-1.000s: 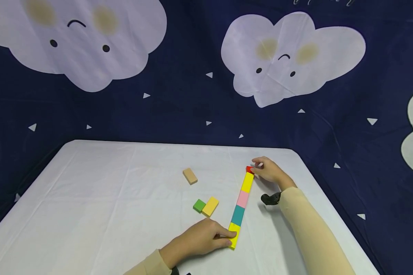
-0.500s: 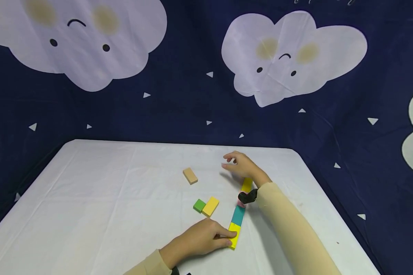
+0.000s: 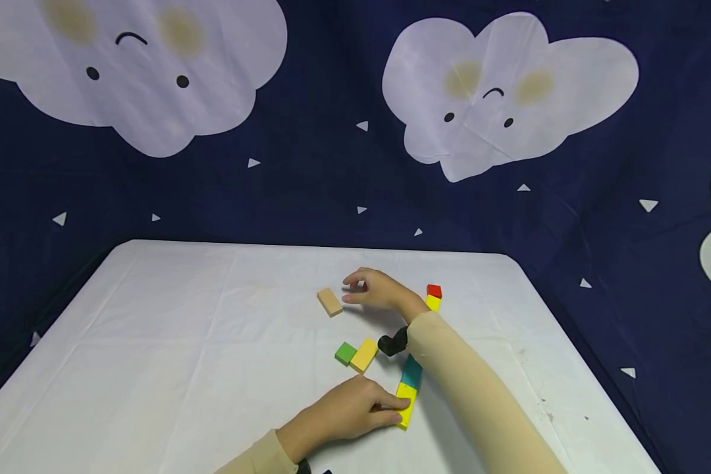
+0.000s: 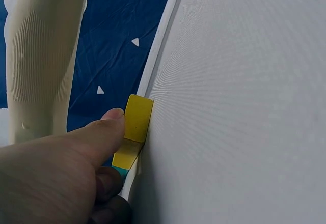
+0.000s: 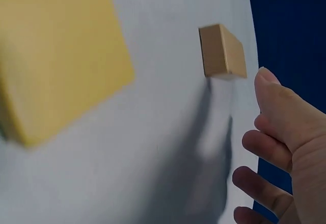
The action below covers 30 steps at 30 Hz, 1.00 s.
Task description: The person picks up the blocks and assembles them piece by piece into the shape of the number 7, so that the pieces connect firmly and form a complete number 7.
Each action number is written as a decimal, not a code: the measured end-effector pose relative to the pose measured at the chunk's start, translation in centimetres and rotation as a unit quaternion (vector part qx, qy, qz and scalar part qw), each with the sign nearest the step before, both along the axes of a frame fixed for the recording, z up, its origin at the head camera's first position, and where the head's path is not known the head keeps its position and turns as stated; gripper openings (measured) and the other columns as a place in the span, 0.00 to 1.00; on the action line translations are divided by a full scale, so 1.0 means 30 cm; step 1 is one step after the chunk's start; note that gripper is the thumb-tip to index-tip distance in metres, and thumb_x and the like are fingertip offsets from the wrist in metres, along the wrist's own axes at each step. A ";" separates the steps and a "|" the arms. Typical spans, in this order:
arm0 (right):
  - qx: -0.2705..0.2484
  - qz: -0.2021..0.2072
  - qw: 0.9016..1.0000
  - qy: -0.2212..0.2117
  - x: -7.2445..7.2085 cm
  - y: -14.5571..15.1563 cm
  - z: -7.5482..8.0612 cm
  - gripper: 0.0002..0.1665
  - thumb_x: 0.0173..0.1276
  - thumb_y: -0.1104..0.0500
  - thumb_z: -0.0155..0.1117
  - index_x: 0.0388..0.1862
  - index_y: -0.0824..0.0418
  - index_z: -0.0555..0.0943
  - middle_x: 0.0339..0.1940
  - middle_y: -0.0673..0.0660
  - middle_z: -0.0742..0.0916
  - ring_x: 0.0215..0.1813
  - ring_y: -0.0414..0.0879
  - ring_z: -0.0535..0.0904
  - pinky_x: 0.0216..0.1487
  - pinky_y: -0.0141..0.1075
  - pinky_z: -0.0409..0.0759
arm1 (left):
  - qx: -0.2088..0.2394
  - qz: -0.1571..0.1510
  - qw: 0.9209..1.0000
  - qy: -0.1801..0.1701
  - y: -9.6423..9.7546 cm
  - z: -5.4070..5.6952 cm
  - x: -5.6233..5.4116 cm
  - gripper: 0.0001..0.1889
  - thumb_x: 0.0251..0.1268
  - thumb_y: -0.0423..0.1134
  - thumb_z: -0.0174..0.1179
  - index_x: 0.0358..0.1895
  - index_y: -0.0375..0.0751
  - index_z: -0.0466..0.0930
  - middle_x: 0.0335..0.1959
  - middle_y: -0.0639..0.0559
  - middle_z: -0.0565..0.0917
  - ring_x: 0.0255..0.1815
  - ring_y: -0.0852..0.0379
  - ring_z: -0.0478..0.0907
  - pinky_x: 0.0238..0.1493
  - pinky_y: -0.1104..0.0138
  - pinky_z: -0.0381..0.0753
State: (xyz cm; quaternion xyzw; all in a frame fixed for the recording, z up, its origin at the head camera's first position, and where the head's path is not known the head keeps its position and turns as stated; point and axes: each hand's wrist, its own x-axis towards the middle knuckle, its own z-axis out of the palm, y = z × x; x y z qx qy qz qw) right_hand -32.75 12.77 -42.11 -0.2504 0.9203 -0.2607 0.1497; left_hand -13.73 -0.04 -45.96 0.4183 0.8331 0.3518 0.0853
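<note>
Tan block (image 3: 330, 302) sits a bit below mid-frame: probably light, stiff wood, kinda smooth, so I'd pinch its long sides. Left hand (image 3: 345, 409), bottom middle, pinches a yellow block (image 3: 407, 392). Right hand (image 3: 379, 290): fingers parted, holding nothing, just beside the tan block.

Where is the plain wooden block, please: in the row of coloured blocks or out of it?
Out: the head view shows the wooden block lying apart from the row, with the right hand between them.
</note>
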 end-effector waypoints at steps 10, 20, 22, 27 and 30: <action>0.002 0.031 0.999 -0.008 0.027 -0.064 -0.010 0.30 0.58 0.43 0.76 0.58 0.53 0.82 0.51 0.48 0.84 0.53 0.41 0.77 0.61 0.38 0.76 | 0.003 0.000 1.000 0.004 0.003 -0.015 -0.004 0.17 0.71 0.50 0.59 0.59 0.56 0.82 0.36 0.66 0.89 0.31 0.83 0.73 0.41 0.83 0.74; 0.029 0.043 0.999 0.009 0.034 -0.086 -0.009 0.29 0.58 0.45 0.76 0.57 0.53 0.82 0.47 0.46 0.83 0.50 0.41 0.76 0.61 0.38 0.74 | 0.006 0.001 1.000 0.012 0.003 -0.022 -0.005 0.17 0.71 0.50 0.59 0.59 0.57 0.83 0.36 0.67 0.89 0.32 0.84 0.73 0.41 0.83 0.74; 0.042 0.043 0.998 0.019 0.036 -0.091 -0.006 0.29 0.58 0.43 0.76 0.57 0.53 0.82 0.46 0.47 0.83 0.50 0.41 0.76 0.61 0.38 0.74 | 0.006 0.001 1.000 0.013 0.003 -0.020 -0.004 0.16 0.71 0.50 0.59 0.59 0.57 0.82 0.36 0.66 0.89 0.32 0.84 0.73 0.42 0.84 0.73; 0.060 0.046 0.997 0.033 0.041 -0.102 -0.001 0.29 0.59 0.45 0.75 0.57 0.53 0.82 0.46 0.47 0.83 0.49 0.41 0.76 0.60 0.37 0.74 | 0.008 -0.001 1.000 0.021 0.002 -0.016 -0.003 0.16 0.71 0.50 0.59 0.59 0.56 0.83 0.41 0.65 0.89 0.36 0.85 0.74 0.43 0.85 0.72; 0.061 0.055 0.996 0.028 0.040 -0.101 0.002 0.27 0.60 0.51 0.74 0.59 0.54 0.81 0.46 0.48 0.83 0.48 0.41 0.75 0.60 0.37 0.74 | 0.009 -0.002 1.000 0.020 0.002 -0.017 -0.003 0.16 0.71 0.50 0.59 0.59 0.56 0.83 0.43 0.65 0.89 0.37 0.85 0.75 0.43 0.85 0.73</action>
